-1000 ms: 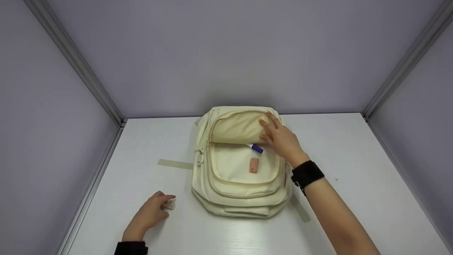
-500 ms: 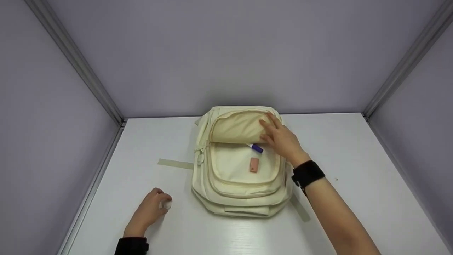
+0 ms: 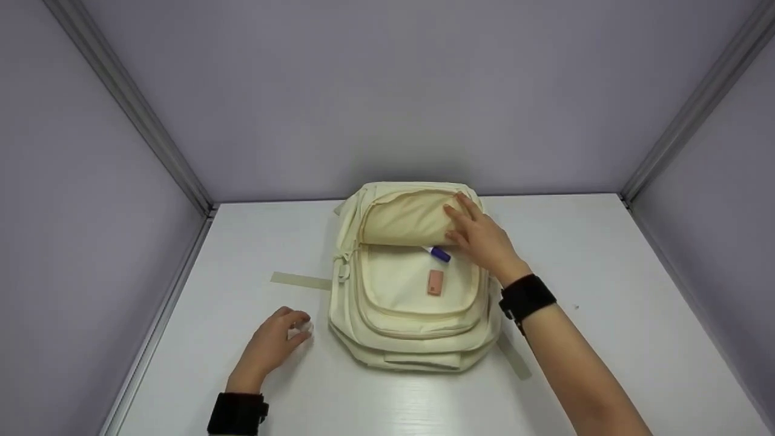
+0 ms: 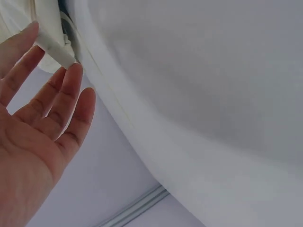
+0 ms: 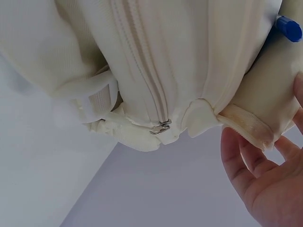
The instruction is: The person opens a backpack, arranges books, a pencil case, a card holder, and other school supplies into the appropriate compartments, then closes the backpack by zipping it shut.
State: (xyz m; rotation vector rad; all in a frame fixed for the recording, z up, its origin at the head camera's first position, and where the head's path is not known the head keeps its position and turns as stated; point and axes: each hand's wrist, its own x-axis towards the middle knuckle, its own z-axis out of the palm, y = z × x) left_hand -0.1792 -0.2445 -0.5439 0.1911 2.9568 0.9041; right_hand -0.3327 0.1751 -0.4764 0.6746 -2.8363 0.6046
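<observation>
My left hand (image 3: 266,348) is left of the backpack's lower corner, pinching a small white block (image 4: 56,49) between thumb and fingertips. In the head view the fingers mostly hide that block. A cream backpack (image 3: 418,357) lies on its back with its front pocket unzipped. My right hand (image 3: 489,242) holds the pocket's folded-back flap (image 3: 402,221) at its right edge; the right wrist view shows the fingers (image 5: 232,153) gripping the zippered rim. A marker with a blue cap (image 3: 440,254) pokes out under the flap. Below it, a small pink block (image 3: 435,283) lies on the pocket front.
The white table (image 3: 254,242) backs onto a grey wall (image 3: 412,91), with panels on both sides. One pale strap (image 3: 300,280) sticks out left of the bag, another strap (image 3: 514,360) at its lower right. A tiny speck (image 3: 576,307) lies on the table at right.
My left hand has closed its fingers on the small white block and moved with it up and right, toward the backpack. The right hand, flap, marker and pink block have stayed put.
</observation>
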